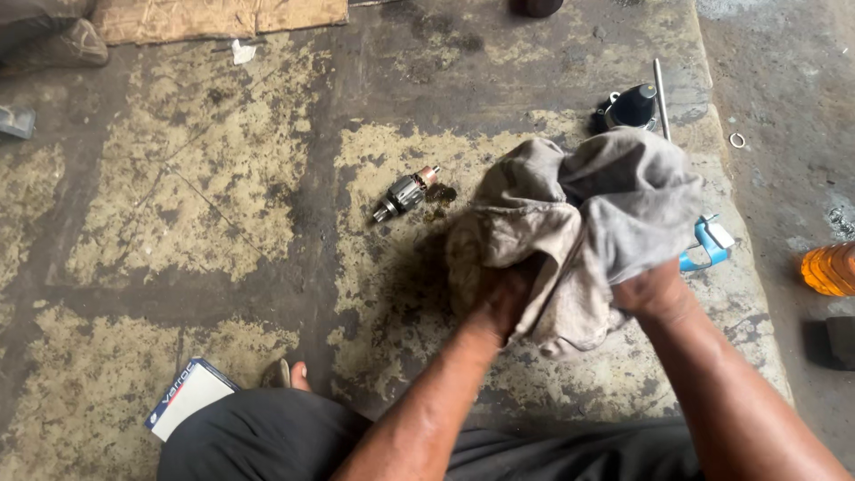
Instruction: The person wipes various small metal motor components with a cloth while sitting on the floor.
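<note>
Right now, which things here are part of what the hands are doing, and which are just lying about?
In use: grey rag, gripped by left hand and right hand.

Lying about: small motor armature, black cylindrical part, metal rod, blue tool, white box, cardboard, amber bottle.

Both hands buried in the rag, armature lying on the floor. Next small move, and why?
Probably free the left hand from the grey rag and reach for the small armature. It lies bare on the stained floor just left of the rag, beside a dark oily spot, while the right hand grips the cloth too.
</note>
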